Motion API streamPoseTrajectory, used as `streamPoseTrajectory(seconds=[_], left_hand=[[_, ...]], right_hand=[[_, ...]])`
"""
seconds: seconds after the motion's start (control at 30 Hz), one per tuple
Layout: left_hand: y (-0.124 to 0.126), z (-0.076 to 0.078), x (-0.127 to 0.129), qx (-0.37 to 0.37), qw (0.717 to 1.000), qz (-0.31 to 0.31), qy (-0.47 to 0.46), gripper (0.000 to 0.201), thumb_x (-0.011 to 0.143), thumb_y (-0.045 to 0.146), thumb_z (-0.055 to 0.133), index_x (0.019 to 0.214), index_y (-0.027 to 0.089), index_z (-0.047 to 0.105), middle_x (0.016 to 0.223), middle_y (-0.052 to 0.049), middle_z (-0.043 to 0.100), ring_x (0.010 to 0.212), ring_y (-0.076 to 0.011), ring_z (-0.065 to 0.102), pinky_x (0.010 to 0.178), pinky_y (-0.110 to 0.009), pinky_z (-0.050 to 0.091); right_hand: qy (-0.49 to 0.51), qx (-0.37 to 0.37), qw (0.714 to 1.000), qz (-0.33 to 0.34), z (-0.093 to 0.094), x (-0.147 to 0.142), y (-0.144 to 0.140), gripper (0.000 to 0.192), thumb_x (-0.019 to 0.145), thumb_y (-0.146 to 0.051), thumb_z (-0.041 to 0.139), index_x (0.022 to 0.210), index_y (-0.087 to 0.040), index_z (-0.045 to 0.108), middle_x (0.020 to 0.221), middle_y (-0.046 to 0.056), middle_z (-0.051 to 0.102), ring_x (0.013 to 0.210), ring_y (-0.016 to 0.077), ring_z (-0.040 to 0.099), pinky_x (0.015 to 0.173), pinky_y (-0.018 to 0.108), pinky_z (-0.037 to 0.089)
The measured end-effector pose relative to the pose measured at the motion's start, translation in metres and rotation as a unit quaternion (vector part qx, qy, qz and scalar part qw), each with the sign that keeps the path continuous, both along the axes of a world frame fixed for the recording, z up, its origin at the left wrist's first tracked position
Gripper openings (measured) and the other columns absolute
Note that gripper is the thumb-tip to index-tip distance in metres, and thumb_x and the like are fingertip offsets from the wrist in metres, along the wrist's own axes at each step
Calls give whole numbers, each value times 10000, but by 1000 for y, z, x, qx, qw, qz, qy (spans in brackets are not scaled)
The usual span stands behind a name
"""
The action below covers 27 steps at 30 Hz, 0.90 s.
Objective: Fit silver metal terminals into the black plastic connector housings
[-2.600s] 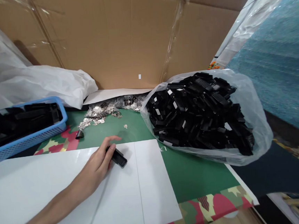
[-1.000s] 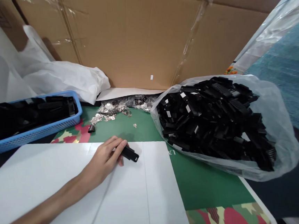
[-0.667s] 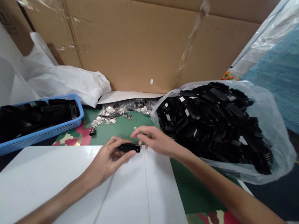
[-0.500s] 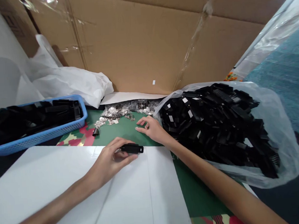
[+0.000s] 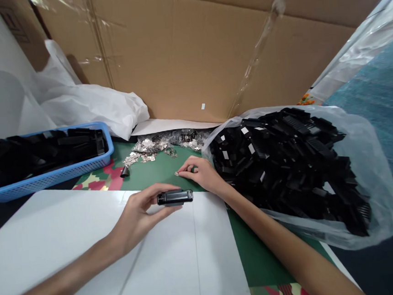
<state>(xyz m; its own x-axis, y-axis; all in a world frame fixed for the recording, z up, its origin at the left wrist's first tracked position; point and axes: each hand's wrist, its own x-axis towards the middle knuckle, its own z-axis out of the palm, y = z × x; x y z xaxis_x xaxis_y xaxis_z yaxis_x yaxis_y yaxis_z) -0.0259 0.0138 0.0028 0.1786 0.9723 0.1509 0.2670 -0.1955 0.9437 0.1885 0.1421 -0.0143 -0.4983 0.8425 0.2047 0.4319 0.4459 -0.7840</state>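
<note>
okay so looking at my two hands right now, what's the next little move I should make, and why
Probably lift the small silver piece pinched at your right hand's fingertips and bring it to the black part that your left hand holds just above the white sheet, since the two are apart.

a small assembly or packing workshop: a clear bag of black plastic parts sits on the counter, left of it a heap of small metal clips and a blue basket of like parts, behind it a cardboard sheet.
</note>
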Motion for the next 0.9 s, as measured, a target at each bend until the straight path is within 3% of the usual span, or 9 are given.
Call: streamPoseTrajectory(seconds=[0.23,0.47,0.6,0.77,0.9], left_hand=[[1,1,5,-8,1000,-2,-29,273,875,362,811,1117,263,733,1087,-17,751,1019,-197,669,905,-296,511],[17,-1,4,-104,970,156,-152,309,882,485,776,958,206,668,805,31,588,777,-119,550,688,-213,426],[32,-7,-7,-62,968,198,-139,331,823,454,837,937,210,644,844,37,612,798,-118,576,721,-209,440],[35,-9,-11,-16,990,121,-67,309,791,407,867,954,217,685,938,5,686,934,-179,643,809,-253,488],[30,-6,-9,-89,992,59,-61,370,804,437,854,1087,215,766,1142,-61,759,1079,-250,677,928,-324,520]], right_hand=[[16,-32,999,-13,-1,-2,-4,98,921,-226,719,916,-170,799,910,42,732,737,126,598,717,257,472],[4,-81,993,-90,-4,-14,-6,206,793,-323,847,811,-152,732,769,38,731,703,154,640,653,262,482],[-5,-102,992,-69,-2,-17,-4,191,748,-305,865,769,-182,720,775,9,706,688,145,604,621,261,441],[43,-110,992,-43,5,-3,-12,135,832,-259,777,919,-189,701,806,-6,674,713,138,609,664,263,480],[122,-114,986,-5,19,21,-34,141,892,-297,739,990,-203,776,924,35,726,851,172,679,795,308,537]])
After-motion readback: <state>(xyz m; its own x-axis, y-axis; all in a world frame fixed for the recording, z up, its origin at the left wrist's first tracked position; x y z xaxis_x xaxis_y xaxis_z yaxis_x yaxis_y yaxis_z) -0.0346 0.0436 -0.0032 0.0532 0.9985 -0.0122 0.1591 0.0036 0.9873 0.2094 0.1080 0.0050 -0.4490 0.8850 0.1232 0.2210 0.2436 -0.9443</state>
